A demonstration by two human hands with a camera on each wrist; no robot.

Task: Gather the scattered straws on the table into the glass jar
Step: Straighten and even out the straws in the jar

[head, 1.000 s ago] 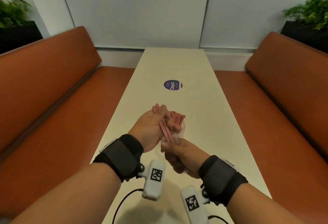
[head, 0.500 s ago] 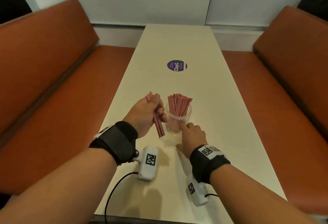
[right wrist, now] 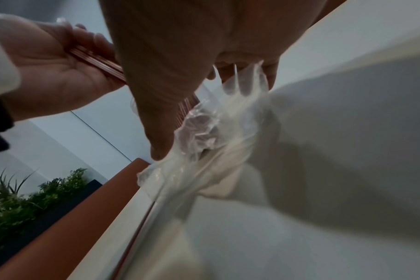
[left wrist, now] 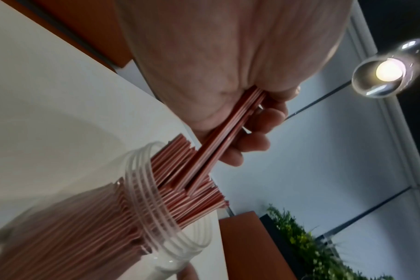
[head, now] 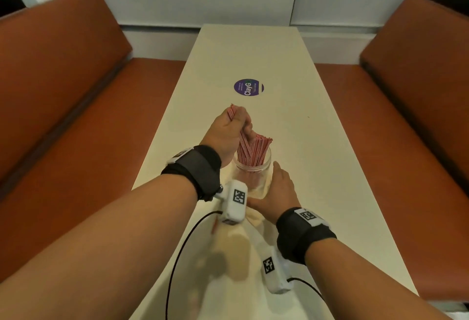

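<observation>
A clear glass jar (head: 253, 180) stands on the white table (head: 291, 129), packed with upright red-and-white striped straws (head: 260, 151). My left hand (head: 243, 127) grips a small bundle of straws (head: 244, 145), tilted, with its lower ends dipping among the straws at the jar's mouth. In the left wrist view the bundle (left wrist: 228, 132) runs from my curled fingers (left wrist: 257, 130) down to the threaded jar neck (left wrist: 151, 199). My right hand (head: 276, 187) wraps the jar's near right side, with the thumb under its front. In the right wrist view the jar (right wrist: 216, 123) sits between thumb and fingers.
A thin red streak, seemingly one loose straw (head: 215, 225), lies by the table's left edge under my left wrist. A purple round sticker (head: 248, 87) marks the table farther out. Orange benches (head: 63, 78) flank both sides. Cables trail across the near tabletop.
My left hand has carried its bundle rightward from beside the jar to its mouth. My right hand has gone from touching the jar with its fingertips to wrapping around it.
</observation>
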